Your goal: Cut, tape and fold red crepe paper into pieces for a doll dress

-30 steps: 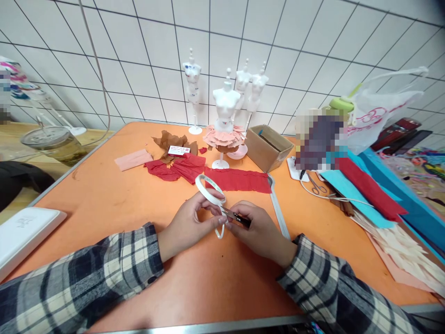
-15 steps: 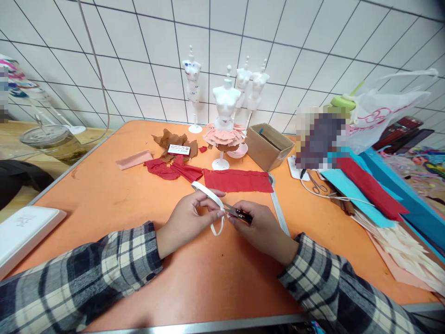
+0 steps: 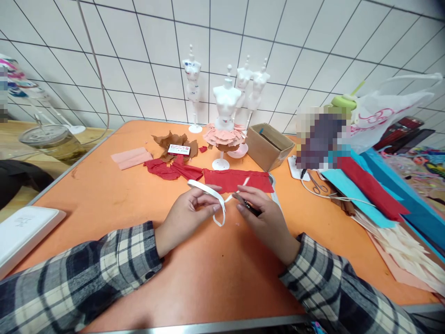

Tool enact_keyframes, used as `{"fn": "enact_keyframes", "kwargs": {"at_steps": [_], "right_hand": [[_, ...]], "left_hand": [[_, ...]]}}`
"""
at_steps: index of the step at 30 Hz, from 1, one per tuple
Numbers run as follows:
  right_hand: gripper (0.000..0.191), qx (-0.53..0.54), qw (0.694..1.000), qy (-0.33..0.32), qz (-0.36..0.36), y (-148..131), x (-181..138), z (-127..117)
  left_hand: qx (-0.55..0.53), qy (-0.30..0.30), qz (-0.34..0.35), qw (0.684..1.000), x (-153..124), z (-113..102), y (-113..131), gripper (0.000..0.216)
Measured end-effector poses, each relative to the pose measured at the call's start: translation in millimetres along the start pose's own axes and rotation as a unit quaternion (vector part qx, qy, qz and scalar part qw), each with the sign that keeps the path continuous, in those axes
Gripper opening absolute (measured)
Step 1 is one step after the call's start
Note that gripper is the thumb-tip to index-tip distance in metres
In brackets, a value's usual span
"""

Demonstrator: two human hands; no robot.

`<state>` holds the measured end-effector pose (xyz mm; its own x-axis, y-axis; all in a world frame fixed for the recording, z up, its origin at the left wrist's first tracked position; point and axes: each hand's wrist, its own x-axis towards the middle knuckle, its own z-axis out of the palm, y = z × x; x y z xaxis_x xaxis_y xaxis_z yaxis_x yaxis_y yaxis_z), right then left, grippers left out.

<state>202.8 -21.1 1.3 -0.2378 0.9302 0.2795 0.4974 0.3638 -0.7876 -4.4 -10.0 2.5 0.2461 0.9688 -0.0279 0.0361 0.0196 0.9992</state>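
The left fingers (image 3: 207,212) pinched white tape (image 3: 209,189). The right fingers (image 3: 248,216) gripped a black cutter (image 3: 251,208) above the worktop (image 3: 208,273).

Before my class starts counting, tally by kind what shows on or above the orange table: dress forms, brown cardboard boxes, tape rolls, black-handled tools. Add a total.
Dress forms: 4
Brown cardboard boxes: 1
Tape rolls: 1, in the left hand
Black-handled tools: 1, in the right hand
Total: 7
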Motion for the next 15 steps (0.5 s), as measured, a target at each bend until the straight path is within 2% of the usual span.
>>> {"fn": "enact_keyframes", "kwargs": {"at_steps": [2,4,6,10,15], "right_hand": [[0.031,0.015,0.999,0.032,0.008,0.8,-0.5,-1.0],[0.029,0.035,0.998,0.032,0.041,-0.5,-1.2,-2.9],[0.025,0.048,0.997,-0.015,0.063,-3.4,-2.4,-5.0],[0.040,0.065,0.981,-0.180,0.036,-9.5,-6.8,-4.9],[0.042,0.103,0.965,-0.232,0.071,-12.1,-13.8,3.4]], "left_hand": [[0.002,0.016,0.006,1.000,0.6,-1.5,-0.2,0.043],[0.001,0.016,0.012,1.000,0.3,-2.5,-1.0,0.044],[-0.004,0.015,0.017,1.000,0.1,-3.0,-2.2,0.046],[0.001,0.049,0.029,0.998,1.2,-3.1,-4.7,0.038],[0.020,0.057,0.035,0.998,0.8,-1.0,-3.4,0.040]]}}
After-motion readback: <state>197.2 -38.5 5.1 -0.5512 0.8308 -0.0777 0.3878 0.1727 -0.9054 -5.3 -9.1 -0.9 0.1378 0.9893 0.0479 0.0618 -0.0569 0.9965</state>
